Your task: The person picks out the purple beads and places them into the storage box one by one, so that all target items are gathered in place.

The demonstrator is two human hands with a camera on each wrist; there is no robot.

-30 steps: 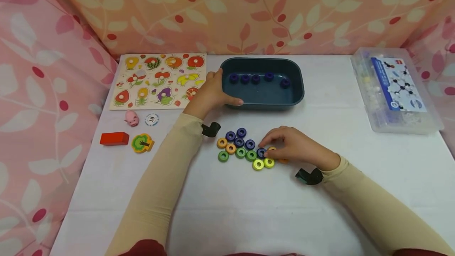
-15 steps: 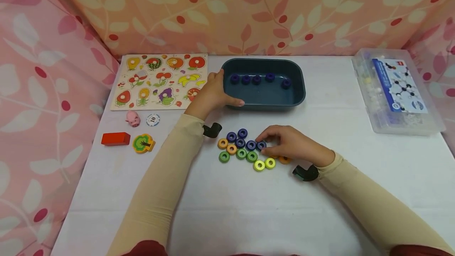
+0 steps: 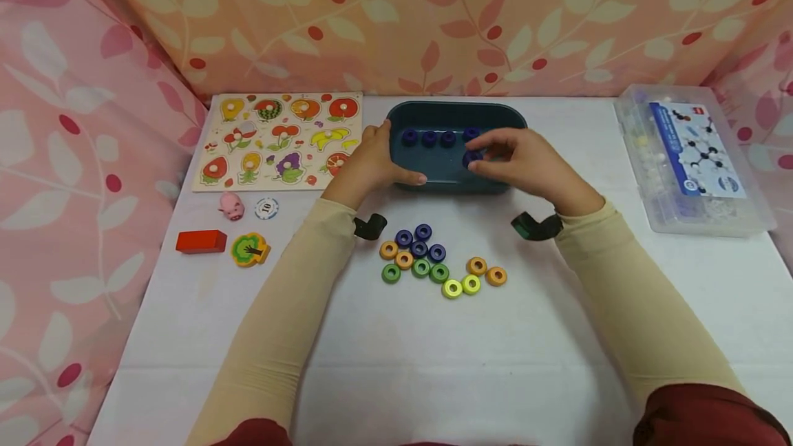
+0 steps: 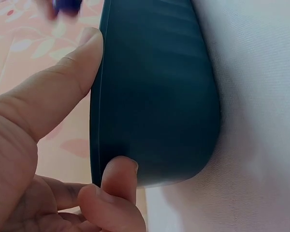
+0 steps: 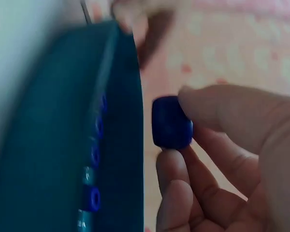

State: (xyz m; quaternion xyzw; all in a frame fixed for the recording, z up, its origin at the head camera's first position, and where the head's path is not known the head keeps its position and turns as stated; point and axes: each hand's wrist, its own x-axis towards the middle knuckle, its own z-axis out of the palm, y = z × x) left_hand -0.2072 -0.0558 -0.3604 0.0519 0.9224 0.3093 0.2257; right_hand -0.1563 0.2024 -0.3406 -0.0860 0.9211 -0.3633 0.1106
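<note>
My left hand [image 3: 369,162] grips the left end of a dark teal plastic tub [image 3: 436,169], thumb at its front rim and fingers around the corner. In the left wrist view the fingers [image 4: 120,179] bend against the tub wall. Over the tub's right part, my right hand [image 3: 529,160] pinches a dark blue bead [image 5: 170,122] between thumb and fingertips. Several dark blue beads [image 3: 429,138] lie inside the tub; the hand hides part of its right side. On the white cloth in front sit several blue beads [image 3: 419,249], plus orange [image 3: 496,276], green [image 3: 391,273] and yellow ones [image 3: 452,288].
A fruit puzzle board [image 3: 281,143] lies at the back left. Before it are a pink pig head [image 3: 232,206], a white chip [image 3: 266,208], a red block [image 3: 201,241] and a tree-shaped piece [image 3: 250,250]. A clear case [image 3: 696,157] lies at the right.
My right hand has lifted one blue bead from the group on the cloth and carried it up and back over the tub. The left hand stays on the tub.
</note>
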